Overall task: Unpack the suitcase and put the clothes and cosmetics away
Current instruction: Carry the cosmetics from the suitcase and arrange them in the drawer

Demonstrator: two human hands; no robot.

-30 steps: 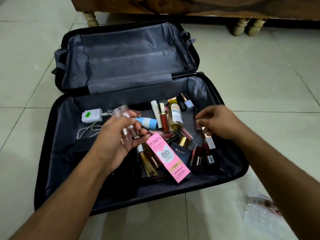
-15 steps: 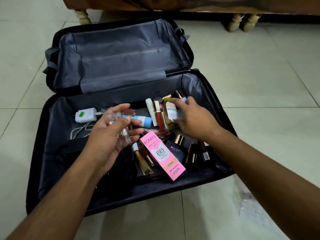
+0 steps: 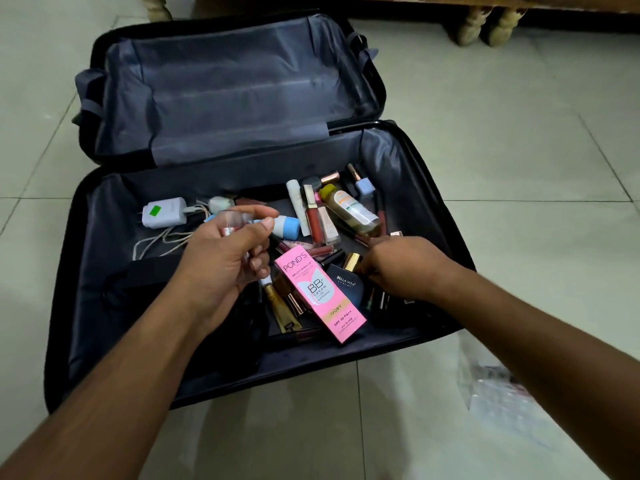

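A black suitcase [image 3: 429, 157] lies open on the tiled floor, its grey-lined lid [image 3: 235, 88] empty. Its near half holds several cosmetics: a pink Pond's BB cream box [image 3: 320, 292], a dark Bella Vita box [image 3: 346, 282], an oil bottle [image 3: 349, 211], lip glosses [image 3: 313, 220] and a blue-capped tube [image 3: 287, 226]. My left hand [image 3: 221, 265] is closed around a small clear bottle [image 3: 232, 221] above the case. My right hand [image 3: 405, 266] reaches down among the items beside a gold-capped bottle [image 3: 352, 261]; its fingertips are hidden.
A white charger [image 3: 162, 213] with its cable lies at the case's left. A black pouch [image 3: 149, 282] sits under my left wrist. A clear plastic bag [image 3: 498, 386] lies on the floor at the right. Wooden furniture legs [image 3: 485, 24] stand behind.
My right hand has moved from the oil bottle down and toward me to the gold-capped bottle. The left hand keeps hold of the clear bottle.
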